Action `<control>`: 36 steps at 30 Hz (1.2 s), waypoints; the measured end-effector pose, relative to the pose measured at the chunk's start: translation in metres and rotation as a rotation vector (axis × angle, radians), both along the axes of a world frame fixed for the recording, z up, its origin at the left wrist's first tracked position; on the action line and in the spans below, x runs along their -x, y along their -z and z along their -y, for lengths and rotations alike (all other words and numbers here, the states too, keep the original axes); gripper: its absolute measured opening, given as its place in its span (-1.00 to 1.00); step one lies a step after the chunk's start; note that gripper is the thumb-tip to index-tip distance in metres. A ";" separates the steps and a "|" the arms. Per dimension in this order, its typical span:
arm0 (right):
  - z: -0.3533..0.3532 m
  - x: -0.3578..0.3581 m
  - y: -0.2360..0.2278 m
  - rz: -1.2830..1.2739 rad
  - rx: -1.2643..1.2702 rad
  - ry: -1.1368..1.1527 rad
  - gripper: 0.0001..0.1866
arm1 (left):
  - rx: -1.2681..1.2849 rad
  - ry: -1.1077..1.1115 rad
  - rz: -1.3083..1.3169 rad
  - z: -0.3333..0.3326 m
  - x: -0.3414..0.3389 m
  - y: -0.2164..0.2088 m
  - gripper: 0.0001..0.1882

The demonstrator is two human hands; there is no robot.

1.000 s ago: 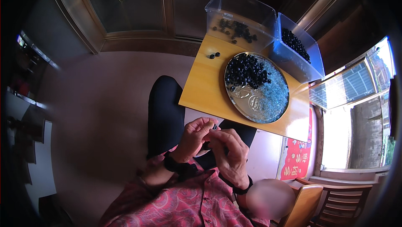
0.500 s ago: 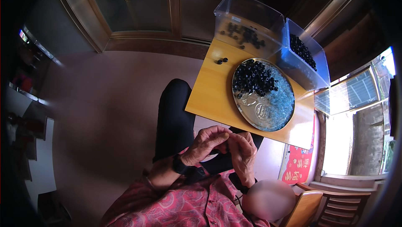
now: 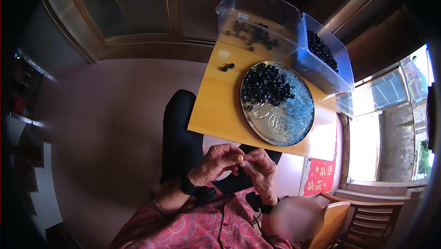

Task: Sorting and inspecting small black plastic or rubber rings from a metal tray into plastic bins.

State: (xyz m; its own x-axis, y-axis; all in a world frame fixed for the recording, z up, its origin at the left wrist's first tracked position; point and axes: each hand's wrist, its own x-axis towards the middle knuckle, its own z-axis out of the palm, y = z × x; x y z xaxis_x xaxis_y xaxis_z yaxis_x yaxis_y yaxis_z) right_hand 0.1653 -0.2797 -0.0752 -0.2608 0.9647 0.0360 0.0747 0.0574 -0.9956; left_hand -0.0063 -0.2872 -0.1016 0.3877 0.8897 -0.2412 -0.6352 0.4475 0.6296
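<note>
Above my lap, just off the table's near edge, my two hands meet at the fingertips. My left hand (image 3: 215,162) is closed in a pinch, thumb against fingers. Pinched too, my right hand (image 3: 262,168) touches it from the right side. Whatever lies between the fingertips is too small or too hidden to make out. Closest to the hands is a round metal tray (image 3: 259,123) on the table. Black ring-shaped pieces (image 3: 266,83) are heaped on its far left part, and many tiny clear-bluish pieces (image 3: 298,111) cover its right side.
The small yellow wooden table (image 3: 206,106) carries a clear plastic box (image 3: 262,3) with scattered black pieces, and a bluish box (image 3: 337,75) holding many more. Two loose black pieces (image 3: 225,68) lie left of the tray. A wooden chair (image 3: 372,219) stands at the lower right.
The view has shifted, so the table and tray appear farther left. Both hands stay together at the fingertips, slightly lower in the picture, with the fingers a little rearranged.
</note>
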 end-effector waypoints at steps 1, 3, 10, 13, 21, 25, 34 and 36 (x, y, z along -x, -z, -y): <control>0.000 -0.001 0.001 -0.026 0.019 0.005 -0.87 | 0.006 0.009 0.005 -0.002 -0.001 0.003 -0.70; 0.000 -0.002 0.002 -0.040 0.017 0.014 -0.87 | -0.020 0.003 -0.028 -0.003 -0.004 0.006 -0.73; 0.004 -0.004 0.012 -0.041 -0.061 0.135 -0.87 | -0.001 -0.001 -0.062 -0.013 -0.014 0.009 -0.77; 0.002 -0.011 0.012 0.137 -0.194 0.158 -0.79 | -0.017 0.056 -0.064 -0.019 -0.014 0.005 -0.72; 0.003 -0.009 0.012 -0.063 -0.155 0.260 -0.80 | -0.248 -0.074 -0.204 -0.020 -0.020 -0.006 -0.68; 0.004 -0.009 0.017 -0.131 -0.168 0.259 -0.81 | -0.340 -0.180 -0.329 -0.017 -0.022 -0.009 -0.72; 0.006 -0.007 0.020 -0.153 -0.165 0.241 -0.83 | -0.555 -0.319 -0.546 -0.015 -0.024 -0.005 -0.74; 0.008 -0.007 0.019 -0.152 -0.143 0.233 -0.84 | -0.554 -0.321 -0.553 -0.014 -0.025 -0.006 -0.74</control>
State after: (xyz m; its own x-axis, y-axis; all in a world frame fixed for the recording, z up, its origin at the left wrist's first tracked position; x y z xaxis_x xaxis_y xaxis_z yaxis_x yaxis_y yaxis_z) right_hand 0.1719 -0.2880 -0.0946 -0.0143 0.9803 0.1972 -0.0470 0.1964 -0.9794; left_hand 0.0185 -0.2728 -0.0956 0.0508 0.9820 0.1819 -0.2147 -0.1671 0.9623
